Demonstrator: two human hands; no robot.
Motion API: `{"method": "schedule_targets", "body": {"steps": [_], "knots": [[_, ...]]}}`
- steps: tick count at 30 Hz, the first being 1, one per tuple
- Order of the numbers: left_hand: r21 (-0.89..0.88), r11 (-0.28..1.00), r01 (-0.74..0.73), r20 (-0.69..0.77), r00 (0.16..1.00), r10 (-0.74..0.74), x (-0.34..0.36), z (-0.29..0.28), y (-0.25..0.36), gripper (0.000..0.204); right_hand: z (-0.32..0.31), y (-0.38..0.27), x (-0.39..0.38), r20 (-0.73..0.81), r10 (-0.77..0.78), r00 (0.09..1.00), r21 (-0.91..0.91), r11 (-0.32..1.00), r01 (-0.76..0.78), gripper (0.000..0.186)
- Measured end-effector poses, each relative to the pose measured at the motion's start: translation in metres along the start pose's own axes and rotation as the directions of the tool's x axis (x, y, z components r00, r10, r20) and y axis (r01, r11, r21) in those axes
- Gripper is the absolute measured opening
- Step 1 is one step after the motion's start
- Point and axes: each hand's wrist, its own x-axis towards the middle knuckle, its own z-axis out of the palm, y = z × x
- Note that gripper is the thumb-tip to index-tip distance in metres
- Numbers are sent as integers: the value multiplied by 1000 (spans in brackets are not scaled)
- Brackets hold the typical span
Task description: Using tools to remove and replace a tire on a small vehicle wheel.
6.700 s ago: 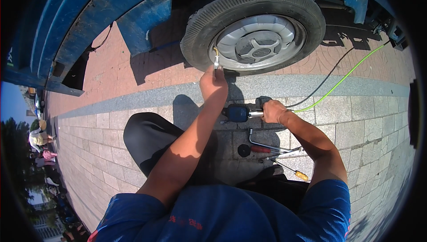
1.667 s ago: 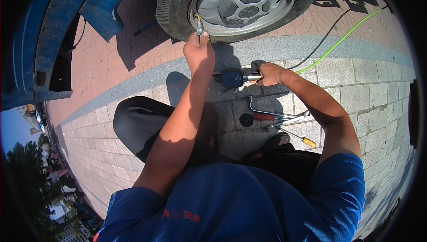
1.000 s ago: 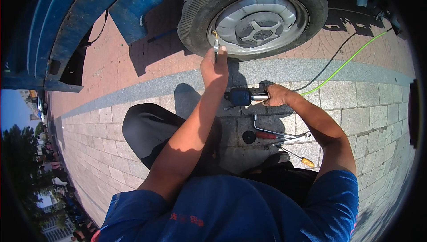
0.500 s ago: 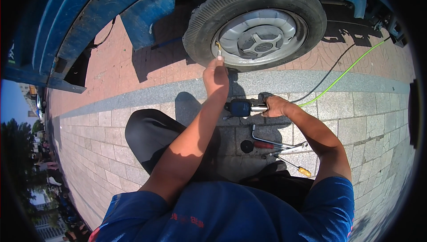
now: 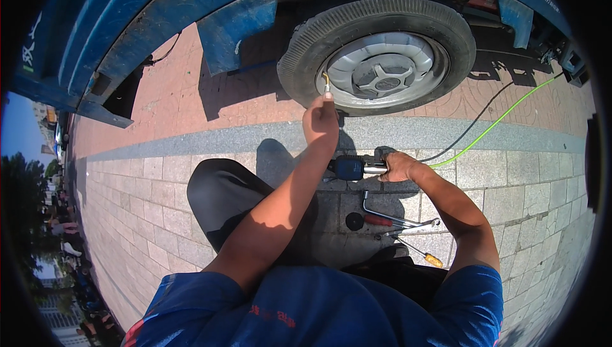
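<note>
A: Where is the left hand (image 5: 320, 122)?

B: Upper middle of the frame, raised to the black rubber tyre with the grey plastic hubcap (image 5: 380, 54). Its fingers are pressed together around the small metal air chuck with the brass tip (image 5: 327, 86), which sits at the lower left edge of the rim.

A: And the right hand (image 5: 399, 166)?

B: Just right of centre, low to the grey stone paving (image 5: 523, 175). It is closed around the chrome handle of the dark blue handheld tyre inflator gauge (image 5: 350, 168), whose blue body points left, toward the left forearm.

A: What feeds the gauge?

B: A bright green air hose (image 5: 503, 117) runs from the right hand up toward the upper right of the frame, with a thin black hose (image 5: 468, 117) beside it. I cannot tell how either joins the handle; the hand hides that.

A: Anything lying nearby?

B: Below the right hand, on the paving: a bent chrome wheel wrench (image 5: 382, 212), a red-handled tool with a round black end (image 5: 364, 221), and a yellow-handled screwdriver (image 5: 421, 254) at the lower right of the group. They overlap one another, and neither hand touches them.

A: And above?

B: The blue painted metal vehicle body (image 5: 159, 9) arches across the top of the frame over the wheel, above a band of red brick pavers (image 5: 178, 111).
</note>
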Motion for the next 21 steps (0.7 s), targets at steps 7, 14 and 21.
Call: {"method": "schedule_targets", "body": {"steps": [7, 14, 21], "knots": [[271, 935, -227, -392, 862, 323, 1, -4, -12, 34, -7, -13, 0, 35, 11, 999, 15, 1000, -12, 62], [515, 851, -107, -381, 861, 338, 58, -39, 85, 50, -12, -8, -6, 2, -2, 1000, 8, 1000, 2, 61], [347, 849, -398, 174, 917, 359, 128, -50, 125, 77, -6, -5, -12, -17, -10, 1000, 54, 998, 11, 53]]}}
